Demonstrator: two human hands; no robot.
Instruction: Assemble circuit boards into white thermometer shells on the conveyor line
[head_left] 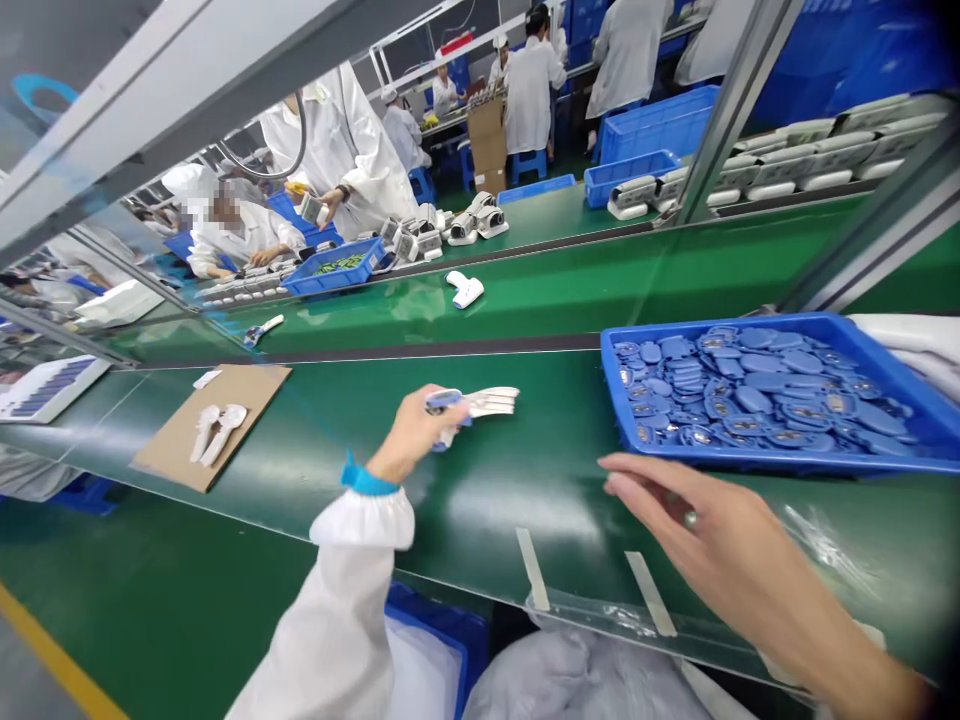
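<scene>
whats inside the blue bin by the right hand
The blue bin holds a heap of blue, mostly oval plastic parts, some with shiny spots. The heap covers the bottom layers, so those cannot be seen.

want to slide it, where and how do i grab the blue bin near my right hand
Probably by the rim of the blue bin at both short ends, coming from left and right: it is wide, shallow and full of loose blue parts, so keep it level. The left hand holds a white-and-blue part, so free it first.
</scene>
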